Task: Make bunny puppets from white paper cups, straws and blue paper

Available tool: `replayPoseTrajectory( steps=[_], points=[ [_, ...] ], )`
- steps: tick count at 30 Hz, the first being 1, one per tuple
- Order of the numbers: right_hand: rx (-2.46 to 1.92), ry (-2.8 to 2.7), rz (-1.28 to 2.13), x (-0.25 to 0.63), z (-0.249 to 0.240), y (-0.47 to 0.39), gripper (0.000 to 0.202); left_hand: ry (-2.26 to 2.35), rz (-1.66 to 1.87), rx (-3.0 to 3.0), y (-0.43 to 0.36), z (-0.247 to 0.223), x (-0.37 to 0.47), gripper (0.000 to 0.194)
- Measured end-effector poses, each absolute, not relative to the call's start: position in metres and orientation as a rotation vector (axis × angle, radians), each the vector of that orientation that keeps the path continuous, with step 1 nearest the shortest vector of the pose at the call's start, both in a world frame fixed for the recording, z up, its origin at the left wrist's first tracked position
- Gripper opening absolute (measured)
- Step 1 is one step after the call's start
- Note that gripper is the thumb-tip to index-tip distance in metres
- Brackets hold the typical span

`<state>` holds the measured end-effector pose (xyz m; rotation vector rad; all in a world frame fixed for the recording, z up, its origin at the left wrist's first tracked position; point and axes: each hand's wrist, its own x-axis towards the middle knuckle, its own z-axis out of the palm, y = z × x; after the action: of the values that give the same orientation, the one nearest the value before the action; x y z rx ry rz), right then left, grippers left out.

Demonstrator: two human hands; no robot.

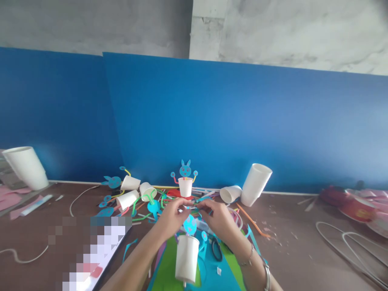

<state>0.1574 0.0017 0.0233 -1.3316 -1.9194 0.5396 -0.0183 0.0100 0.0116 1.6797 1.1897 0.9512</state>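
My left hand (174, 214) and my right hand (216, 218) are raised close together above the middle of the table. The fingertips of both are pinched, and whatever small thing lies between them is too small to make out. Just below them stands a white paper cup (187, 260) with a round blue paper face (190, 225) above its rim and a small blue paper disc (204, 236) at its right side. Black-handled scissors (216, 248) lie right of this cup on blue and green paper sheets (163, 270).
A finished-looking cup rabbit (185, 186) stands at the back, with several more tipped over at left. Loose straws (253, 220) are scattered about. Stacked paper cups (256, 184) lean against the blue partition (242, 121). A white cable (348, 242) and red bowls (357, 208) are at right.
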Motion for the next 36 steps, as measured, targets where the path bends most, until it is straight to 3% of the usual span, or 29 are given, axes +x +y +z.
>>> replayPoseTrajectory(
  steps=[9, 19, 25, 36],
  points=[
    [-1.383, -1.943, 0.491, 0.153, 0.022, 0.001, 0.014, 1.117, 1.048, 1.440, 0.010, 0.019, -0.018, 0.016],
    [-1.101, -1.983, 0.316, 0.148, 0.012, 0.000, 0.017, 0.915, 1.043, 0.885, 0.005, 0.019, -0.014, 0.020],
    [-1.033, -2.013, 0.205, 0.147, 0.006, 0.001, 0.019, 0.816, 1.012, 0.555, 0.008, 0.018, -0.011, 0.004],
    [-1.034, -1.952, -0.032, 0.142, -0.007, 0.002, 0.026, 0.712, 1.053, 0.182, 0.004, 0.020, 0.002, 0.017]
  ],
)
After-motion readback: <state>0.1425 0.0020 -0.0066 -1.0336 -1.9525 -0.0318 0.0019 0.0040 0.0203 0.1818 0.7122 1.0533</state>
